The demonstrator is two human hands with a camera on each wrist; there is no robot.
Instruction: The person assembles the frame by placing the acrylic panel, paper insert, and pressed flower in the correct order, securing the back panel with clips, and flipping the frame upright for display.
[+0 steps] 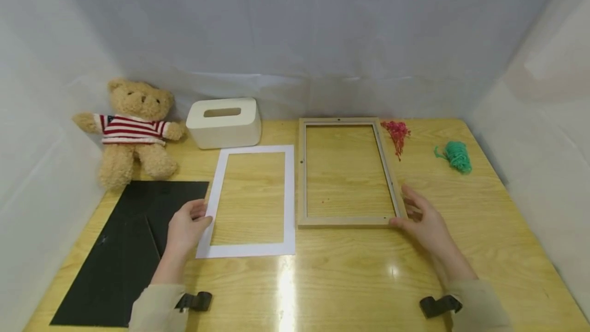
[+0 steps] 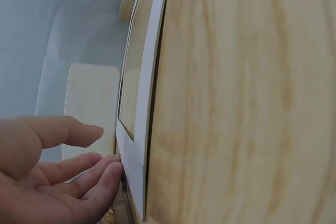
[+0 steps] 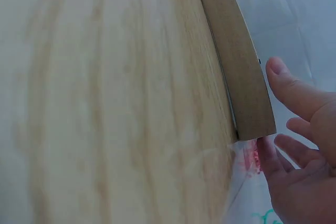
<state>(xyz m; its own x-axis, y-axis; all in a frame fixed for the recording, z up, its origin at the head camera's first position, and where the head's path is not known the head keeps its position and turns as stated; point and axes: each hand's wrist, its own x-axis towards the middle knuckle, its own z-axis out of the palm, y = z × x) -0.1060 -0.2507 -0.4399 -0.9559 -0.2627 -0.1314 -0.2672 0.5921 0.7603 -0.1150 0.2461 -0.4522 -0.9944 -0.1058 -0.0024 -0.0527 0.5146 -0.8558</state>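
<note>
My left hand (image 1: 186, 224) is at the lower left edge of a white rectangular mat (image 1: 289, 199) lying on the table. In the left wrist view its fingertips (image 2: 113, 170) are right at the mat's edge, with the thumb held apart from them. By the near right corner of a light wooden picture frame (image 1: 343, 222) is my right hand (image 1: 426, 222). The right wrist view shows one fingertip at the frame's end and the thumb (image 3: 279, 69) spread away above its side. The picture frame lies flat, with bare tabletop visible through it.
A black backing board (image 1: 115, 240) lies at the left, below a teddy bear (image 1: 138, 132) in a striped top. A white tissue box (image 1: 223, 127) stands behind the mat. Pink dried flowers (image 1: 397, 135) and a green yarn bundle (image 1: 458, 157) lie right of the picture frame.
</note>
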